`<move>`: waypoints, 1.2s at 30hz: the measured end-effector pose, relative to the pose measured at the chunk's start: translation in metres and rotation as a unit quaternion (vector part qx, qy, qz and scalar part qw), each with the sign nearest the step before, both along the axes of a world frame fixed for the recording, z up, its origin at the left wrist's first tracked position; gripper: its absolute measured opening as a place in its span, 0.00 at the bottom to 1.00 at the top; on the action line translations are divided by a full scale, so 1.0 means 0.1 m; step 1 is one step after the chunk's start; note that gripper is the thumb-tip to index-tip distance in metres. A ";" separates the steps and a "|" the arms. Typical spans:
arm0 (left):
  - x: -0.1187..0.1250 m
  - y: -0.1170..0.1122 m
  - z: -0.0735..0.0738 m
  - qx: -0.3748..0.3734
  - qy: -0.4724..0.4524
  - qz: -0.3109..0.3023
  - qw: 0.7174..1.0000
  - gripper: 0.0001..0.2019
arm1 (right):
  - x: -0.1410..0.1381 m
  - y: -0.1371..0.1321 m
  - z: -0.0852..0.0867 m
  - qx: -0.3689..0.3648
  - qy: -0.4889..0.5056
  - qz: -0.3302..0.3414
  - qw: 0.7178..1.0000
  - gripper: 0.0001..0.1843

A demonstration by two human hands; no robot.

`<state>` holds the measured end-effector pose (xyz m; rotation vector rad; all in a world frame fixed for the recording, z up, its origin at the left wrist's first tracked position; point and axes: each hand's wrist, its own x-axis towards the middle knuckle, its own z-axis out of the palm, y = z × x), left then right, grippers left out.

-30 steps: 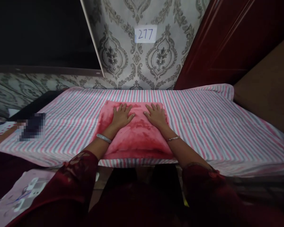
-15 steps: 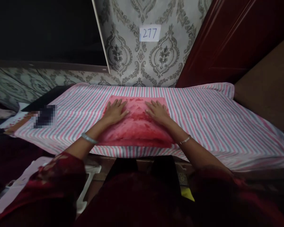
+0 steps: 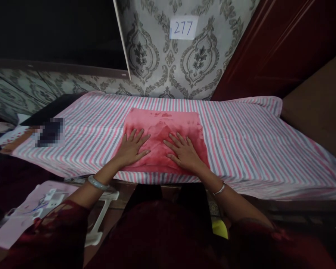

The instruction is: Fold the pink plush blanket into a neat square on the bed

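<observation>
1. We have both bare hands laid palm down on a soft, pinkish-red, roughly rectangular plush cloth (image 3: 164, 125), which sits mid-table on a pink, grey and white striped fabric cover (image 3: 252, 138), its near side close to the table's front edge.
2. Our left hand (image 3: 131, 148) is spread flat over the cloth's left part, fingers apart, gripping nothing.
3. Our right hand (image 3: 184, 152) mirrors it on the right, fingers fanned and pointing away from us, also gripping nothing.
4. The change is in where we press: both hands were up by the far edge a second ago, and they have since drawn back to the nearer half.
5. That leaves the far strip uncovered, with its edge lying flat and darker red patches showing in the pile between and beyond our fingertips.
6. The cloth itself keeps about the same place on the striped cover, so we judge that the hands slid over it rather than dragging it along.
7. We take this as a smoothing stroke towards ourselves; faint ridges around the middle suggest the surface is not fully even yet.
</observation>
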<state>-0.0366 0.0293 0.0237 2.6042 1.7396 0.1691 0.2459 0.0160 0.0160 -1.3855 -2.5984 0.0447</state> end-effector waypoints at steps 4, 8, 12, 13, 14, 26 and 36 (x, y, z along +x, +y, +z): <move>-0.01 0.00 0.09 -0.016 -0.006 0.003 1.000 0.35 | -0.01 -0.01 0.07 -0.012 0.012 -0.004 1.000 0.32; 0.13 -0.15 0.22 0.031 -0.034 -0.014 0.999 0.33 | 0.02 -0.08 0.22 -0.048 0.030 -0.006 0.998 0.31; 0.45 -0.49 0.09 0.085 -0.033 -0.143 0.986 0.33 | 0.11 -0.25 0.21 -0.023 0.015 0.005 1.000 0.29; 0.52 -0.58 0.01 0.094 -0.026 -0.166 0.981 0.34 | 0.14 -0.29 0.17 -0.010 0.001 0.008 1.000 0.29; 0.58 -0.65 -0.08 0.107 -0.022 -0.176 0.978 0.35 | 0.16 -0.33 0.11 0.004 -0.014 0.009 1.000 0.30; 0.66 -0.72 -0.49 0.222 -0.029 -0.148 0.963 0.33 | 0.13 -0.16 0.35 -0.040 0.022 0.052 0.998 0.27; 0.76 -0.83 -0.76 0.301 -0.069 -0.131 0.942 0.29 | -0.29 0.63 0.29 -0.049 -0.059 0.242 0.967 0.33</move>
